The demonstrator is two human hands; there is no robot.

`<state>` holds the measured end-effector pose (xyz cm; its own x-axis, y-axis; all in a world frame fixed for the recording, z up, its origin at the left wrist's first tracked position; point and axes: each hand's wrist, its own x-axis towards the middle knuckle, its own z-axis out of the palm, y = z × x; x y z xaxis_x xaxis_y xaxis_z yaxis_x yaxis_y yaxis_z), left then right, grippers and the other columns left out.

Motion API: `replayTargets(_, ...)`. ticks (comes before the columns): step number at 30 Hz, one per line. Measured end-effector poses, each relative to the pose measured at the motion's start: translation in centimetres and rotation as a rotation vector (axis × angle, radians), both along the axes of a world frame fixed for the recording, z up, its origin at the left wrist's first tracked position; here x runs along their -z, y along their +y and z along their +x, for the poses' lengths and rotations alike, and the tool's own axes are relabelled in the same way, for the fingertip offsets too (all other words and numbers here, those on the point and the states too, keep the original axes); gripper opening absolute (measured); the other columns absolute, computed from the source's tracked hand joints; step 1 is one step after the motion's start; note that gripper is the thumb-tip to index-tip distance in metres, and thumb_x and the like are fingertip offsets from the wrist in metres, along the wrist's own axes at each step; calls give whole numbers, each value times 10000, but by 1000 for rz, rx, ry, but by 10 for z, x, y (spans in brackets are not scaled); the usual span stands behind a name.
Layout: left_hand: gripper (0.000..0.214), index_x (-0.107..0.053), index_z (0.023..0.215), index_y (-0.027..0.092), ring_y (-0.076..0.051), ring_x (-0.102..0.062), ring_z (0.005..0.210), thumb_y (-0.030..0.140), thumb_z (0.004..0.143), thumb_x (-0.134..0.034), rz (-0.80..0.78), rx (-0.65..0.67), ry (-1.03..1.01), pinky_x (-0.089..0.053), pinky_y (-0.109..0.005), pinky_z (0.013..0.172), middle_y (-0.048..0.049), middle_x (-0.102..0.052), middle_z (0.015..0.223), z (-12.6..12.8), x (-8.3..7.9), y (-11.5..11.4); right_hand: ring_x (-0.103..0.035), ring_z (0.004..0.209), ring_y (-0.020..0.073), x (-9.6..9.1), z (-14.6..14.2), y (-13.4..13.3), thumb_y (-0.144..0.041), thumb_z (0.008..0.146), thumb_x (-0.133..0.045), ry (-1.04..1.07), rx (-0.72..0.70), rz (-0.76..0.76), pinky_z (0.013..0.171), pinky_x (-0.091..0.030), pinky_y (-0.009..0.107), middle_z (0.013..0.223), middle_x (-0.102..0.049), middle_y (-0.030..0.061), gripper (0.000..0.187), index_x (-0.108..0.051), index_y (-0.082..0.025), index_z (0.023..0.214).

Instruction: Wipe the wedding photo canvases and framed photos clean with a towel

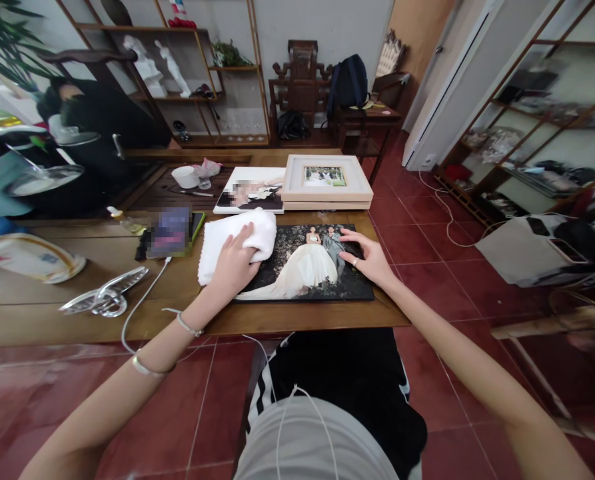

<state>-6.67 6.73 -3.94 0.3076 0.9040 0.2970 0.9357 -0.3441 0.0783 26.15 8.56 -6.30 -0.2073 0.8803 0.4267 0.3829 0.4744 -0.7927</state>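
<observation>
A large wedding photo panel (pixel 322 283) lies flat on the wooden table (pixel 77 313) in front of me. My left hand (pixel 234 263) presses a white cloth (pixel 217 243) onto the panel's left part, fingers curled over the cloth. My right hand (pixel 370 257) rests on the panel's right edge, fingers spread flat, with a ring on one finger. Two bracelets circle my left forearm.
Behind the panel lie another photo print (pixel 250 193) and a stacked pale picture frame (pixel 327 180). A phone (pixel 170 233) with a white cable, a silver ornament (pixel 102 297), a plate (pixel 32 257) and a white cup (pixel 184 177) sit to the left. Shelves and chairs stand beyond.
</observation>
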Motion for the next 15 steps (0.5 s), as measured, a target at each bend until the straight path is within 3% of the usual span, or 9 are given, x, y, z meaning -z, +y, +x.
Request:
replayTargets(7, 364, -685, 1112, 52, -411, -352, 1421, 105, 842, -447, 16, -42, 17, -393, -562, 1088, -240, -432, 1498, 1, 9, 0, -551, 1312, 247, -6, -4, -6, -317, 831, -676, -86, 19, -7, 1139, -388, 478, 1387, -607, 102, 293, -699, -248, 1115)
replayTargets(15, 258, -720, 969, 115, -382, -430, 1380, 147, 849, -494, 49, -64, 36, -482, -534, 984, -193, -312, 1578, -2, -3, -1, -577, 1283, 268, -6, -5, -7, -344, 811, -707, -117, 82, 35, 1120, -423, 477, 1359, -626, 116, 343, -708, -232, 1135)
